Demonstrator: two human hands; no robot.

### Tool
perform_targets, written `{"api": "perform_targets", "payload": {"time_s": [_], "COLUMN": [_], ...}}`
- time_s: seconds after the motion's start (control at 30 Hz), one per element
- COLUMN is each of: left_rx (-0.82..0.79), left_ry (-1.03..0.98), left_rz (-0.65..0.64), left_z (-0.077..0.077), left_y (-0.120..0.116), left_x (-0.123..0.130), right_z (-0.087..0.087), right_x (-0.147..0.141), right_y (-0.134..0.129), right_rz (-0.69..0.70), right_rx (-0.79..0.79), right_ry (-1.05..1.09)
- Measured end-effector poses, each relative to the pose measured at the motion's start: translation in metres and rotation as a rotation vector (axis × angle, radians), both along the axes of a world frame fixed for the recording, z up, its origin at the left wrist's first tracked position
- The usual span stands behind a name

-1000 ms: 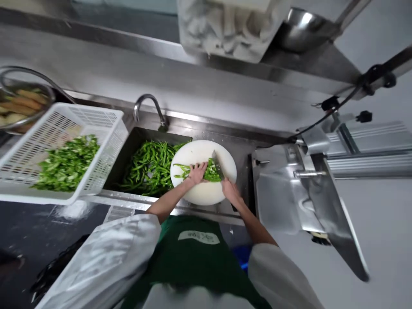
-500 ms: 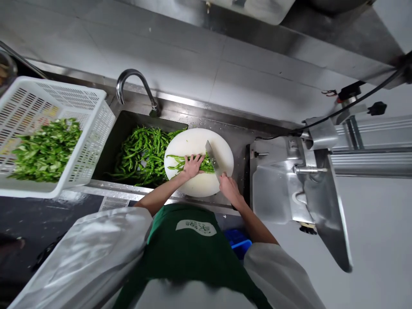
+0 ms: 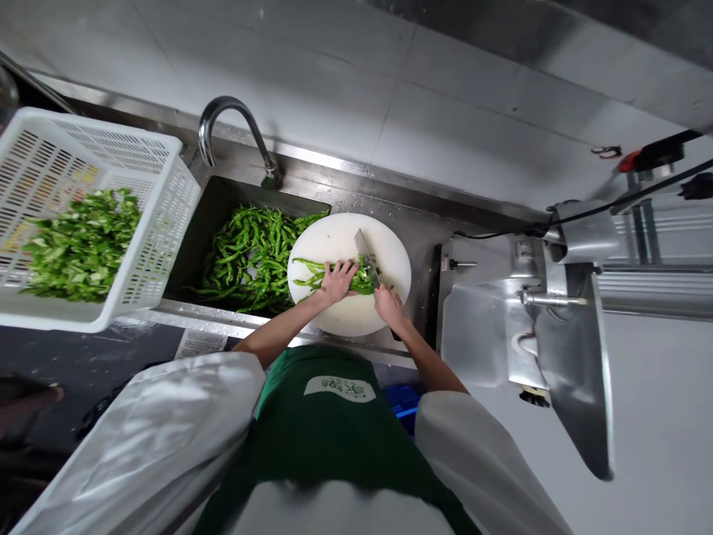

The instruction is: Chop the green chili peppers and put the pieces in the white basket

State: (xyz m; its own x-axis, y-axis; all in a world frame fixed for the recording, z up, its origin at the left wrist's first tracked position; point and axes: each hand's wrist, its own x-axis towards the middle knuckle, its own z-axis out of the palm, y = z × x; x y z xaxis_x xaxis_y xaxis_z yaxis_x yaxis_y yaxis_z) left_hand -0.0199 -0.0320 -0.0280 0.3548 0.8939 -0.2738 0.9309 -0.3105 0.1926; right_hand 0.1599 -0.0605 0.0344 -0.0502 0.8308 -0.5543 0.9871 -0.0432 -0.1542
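On the round white cutting board (image 3: 348, 319) lies a bundle of long green peppers (image 3: 308, 276). My left hand (image 3: 339, 282) presses down on the bundle with its fingers spread. A cleaver (image 3: 366, 255) is gripped by its handle in my right hand (image 3: 391, 305). Its blade stands across the right part of the bundle, just right of my left fingertips. Small cut pieces lie along the blade's right side. Many whole green peppers (image 3: 256, 253) fill the sink left of the board.
A white basket (image 3: 159, 230) of cut green pieces (image 3: 83, 249) stands left of the sink. A curved faucet (image 3: 237, 104) rises behind the sink. A metal slicing machine (image 3: 521, 319) is right of the board. Something blue (image 3: 402, 401) is below the counter edge.
The view has shifted slightly. The cleaver and my right hand have moved left, nearer my left hand, and cut pieces now show right of the blade.
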Motion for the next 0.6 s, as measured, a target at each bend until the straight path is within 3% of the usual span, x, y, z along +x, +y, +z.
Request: {"api": "perform_targets", "payload": {"time_s": [0.17,0.37,0.47,0.6], "left_rx": [-0.001,0.026,0.030,0.009], "left_ry": [0.044,0.039,0.028,0.031], "left_rz": [0.022,0.035,0.024,0.002], "left_z": [-0.001,-0.002,0.000,0.001], "left_y": [-0.007,-0.017,-0.018,-0.018], "left_x": [-0.015,-0.018,-0.014,-0.011], "right_z": [0.022,0.052,0.048,0.024], "right_x": [0.008,0.006,0.002,-0.012], "right_y": [0.002,-0.030,-0.038,-0.027], "right_rz": [-0.001,0.021,0.030,0.002], "right_rx": [-0.007,-0.014,-0.074,-0.075], "right_ry": [-0.021,-0.016,-0.014,0.019]}}
